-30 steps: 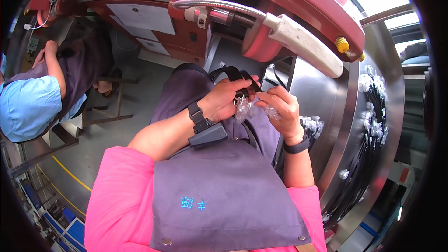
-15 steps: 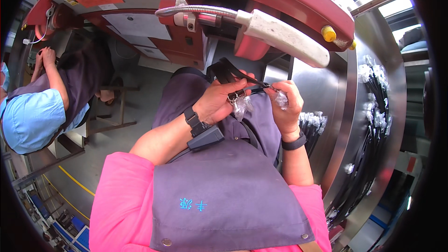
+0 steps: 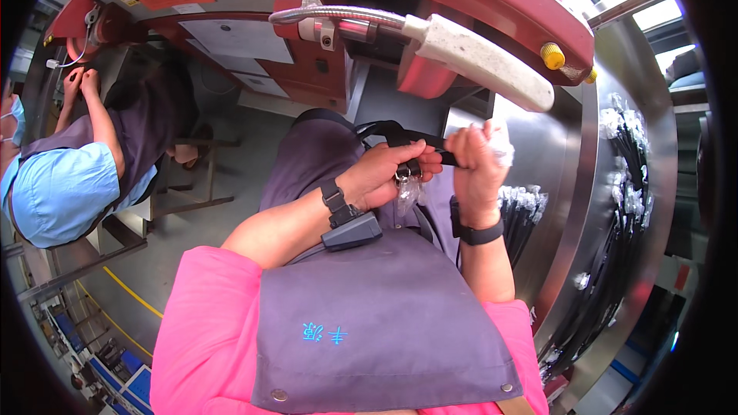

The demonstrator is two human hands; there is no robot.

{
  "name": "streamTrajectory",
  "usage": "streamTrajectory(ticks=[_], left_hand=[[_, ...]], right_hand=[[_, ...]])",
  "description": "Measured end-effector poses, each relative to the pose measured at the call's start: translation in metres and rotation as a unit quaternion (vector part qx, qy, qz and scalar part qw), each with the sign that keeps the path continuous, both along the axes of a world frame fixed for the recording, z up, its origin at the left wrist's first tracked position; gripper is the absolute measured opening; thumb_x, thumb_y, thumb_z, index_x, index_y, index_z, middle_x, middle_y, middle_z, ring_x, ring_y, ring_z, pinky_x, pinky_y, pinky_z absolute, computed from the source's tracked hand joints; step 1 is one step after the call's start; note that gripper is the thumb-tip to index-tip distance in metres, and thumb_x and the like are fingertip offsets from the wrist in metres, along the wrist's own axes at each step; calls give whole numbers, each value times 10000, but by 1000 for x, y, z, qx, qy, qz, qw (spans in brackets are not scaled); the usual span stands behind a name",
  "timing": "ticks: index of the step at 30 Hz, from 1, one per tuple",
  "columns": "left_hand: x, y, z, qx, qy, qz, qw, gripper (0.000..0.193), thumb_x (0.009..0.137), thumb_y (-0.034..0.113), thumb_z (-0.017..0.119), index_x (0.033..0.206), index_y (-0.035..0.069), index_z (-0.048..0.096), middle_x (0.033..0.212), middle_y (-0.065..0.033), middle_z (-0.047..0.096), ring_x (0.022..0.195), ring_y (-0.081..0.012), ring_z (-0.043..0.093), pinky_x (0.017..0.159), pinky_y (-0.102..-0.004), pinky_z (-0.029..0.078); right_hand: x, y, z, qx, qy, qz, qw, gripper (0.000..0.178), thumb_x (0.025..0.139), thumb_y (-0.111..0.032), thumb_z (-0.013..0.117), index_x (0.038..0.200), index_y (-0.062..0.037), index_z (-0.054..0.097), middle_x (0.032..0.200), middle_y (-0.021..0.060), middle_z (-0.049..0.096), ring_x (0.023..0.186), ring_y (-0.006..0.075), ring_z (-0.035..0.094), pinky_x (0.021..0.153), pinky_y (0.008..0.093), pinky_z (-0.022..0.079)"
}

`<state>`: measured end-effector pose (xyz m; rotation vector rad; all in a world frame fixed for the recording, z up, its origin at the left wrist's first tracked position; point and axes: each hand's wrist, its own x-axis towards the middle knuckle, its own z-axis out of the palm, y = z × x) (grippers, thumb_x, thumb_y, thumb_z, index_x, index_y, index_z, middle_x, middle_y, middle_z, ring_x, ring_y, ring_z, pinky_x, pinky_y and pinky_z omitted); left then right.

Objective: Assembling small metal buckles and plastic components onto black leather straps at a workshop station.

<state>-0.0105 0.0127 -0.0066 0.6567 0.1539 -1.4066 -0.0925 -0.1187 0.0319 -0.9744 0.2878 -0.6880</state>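
Observation:
Above my lap, my left hand [image 3: 386,175] is closed on a black strap [image 3: 393,134] that loops over my knee. A metal ring with a clear plastic-wrapped fitting [image 3: 410,190] hangs from its fingers. My right hand [image 3: 478,165] is a fist around the strap's other stretch, its fingers turned up. Clear plastic wrap [image 3: 501,146] sticks out at the right side of that fist. Between the two hands runs a short black length of strap. What exactly lies inside the right fist is hidden.
A red machine [image 3: 461,0] with a white handle [image 3: 480,61] overhangs my hands. Bundles of black straps with plastic-wrapped ends [image 3: 626,184] lie on the metal table at right, more [image 3: 523,204] closer in. A co-worker in a blue shirt [image 3: 69,184] sits at left.
My right hand has turned up and closed into a fist, carrying the plastic-wrapped end to its right side. The left hand keeps its hold. The whole view has shifted slightly.

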Motion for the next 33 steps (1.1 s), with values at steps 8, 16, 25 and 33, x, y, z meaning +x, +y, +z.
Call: streamTrajectory(ticks=[8, 16, 25, 33], left_hand=[[2, 3, -23, -22, 11, 87, 996, 286, 980, 275, 500, 1060, 23, 608, 1098, -96, 636, 1054, -209, 594, 909, -352, 472], [-9, -9, -30, -26, -46, 74, 996, 290, 901, 386, 628, 992, 111, 642, 907, 38, 615, 830, -65, 537, 709, -230, 436], [-7, -4, -34, -47, -129, 94, 986, 406, 927, 413, 585, 1099, 50, 646, 1005, 21, 608, 859, -77, 485, 804, -254, 419], [-3, -2, -39, -67, -129, 117, 982, 282, 908, 298, 641, 1062, 62, 645, 1017, -7, 643, 879, -73, 555, 776, -241, 444]], right_hand=[[-13, -14, 9, -251, 324, 58, 910, 183, 906, -176, 621, 951, -15, 696, 603, -67, 500, 530, 15, 413, 487, 190, 315], [-22, 6, -32, -294, 370, 248, 846, 218, 869, -92, 609, 1039, 44, 606, 789, -4, 561, 745, 62, 483, 643, 229, 415], [-7, 2, -17, -380, 343, 281, 812, 136, 761, -40, 666, 808, 27, 557, 624, 28, 497, 611, 90, 433, 552, 268, 359], [-13, 5, -9, -452, 305, 163, 822, 104, 801, -28, 632, 859, 23, 562, 638, 50, 520, 603, 132, 469, 565, 293, 381]])
